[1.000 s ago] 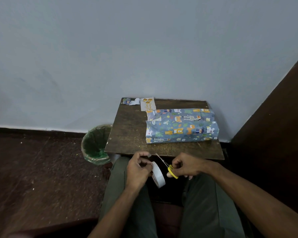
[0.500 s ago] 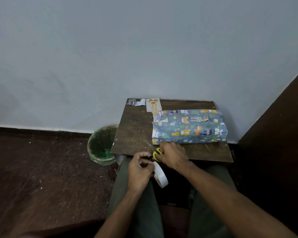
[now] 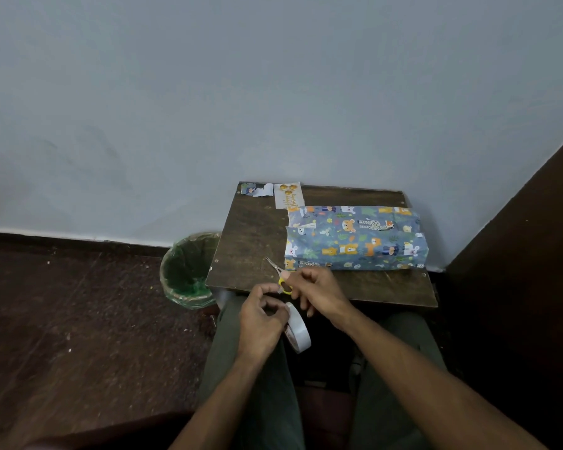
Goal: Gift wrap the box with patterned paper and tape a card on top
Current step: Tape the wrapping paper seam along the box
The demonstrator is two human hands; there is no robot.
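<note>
Just in front of the wrapped box (image 3: 355, 240), the left hand (image 3: 262, 323) pinched the light, slippery tape roll (image 3: 298, 329) by its rim, while the right hand (image 3: 316, 292) seemingly gripped the scissors (image 3: 281, 277) by their yellow handles.

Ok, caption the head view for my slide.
Left hand holds tape, right hand sets scissors by wrapped box.
</note>
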